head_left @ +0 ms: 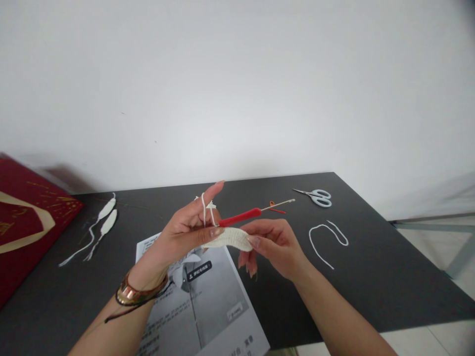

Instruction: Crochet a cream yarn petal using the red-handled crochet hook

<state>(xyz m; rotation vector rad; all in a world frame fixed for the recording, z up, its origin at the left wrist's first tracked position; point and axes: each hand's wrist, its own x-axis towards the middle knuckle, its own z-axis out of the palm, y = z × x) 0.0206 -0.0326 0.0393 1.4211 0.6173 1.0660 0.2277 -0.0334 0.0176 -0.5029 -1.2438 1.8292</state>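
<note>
My left hand (187,227) is raised over the dark table (371,277), with white yarn (205,206) looped over its extended index finger. Its thumb pinches the left end of a small cream crocheted piece (230,238) and the red handle of a crochet hook (243,216), whose metal shaft points right and away. My right hand (276,243) holds the right end of the crocheted piece between thumb and fingers. A bronze bangle and a dark cord circle my left wrist.
A printed instruction sheet (211,301) lies under my hands. Two finished white crocheted pieces (106,217) with tails lie at the left, beside a red box (25,222). Small scissors (317,197), a loose white yarn strand (328,236) and an orange needle threader (276,207) lie to the right.
</note>
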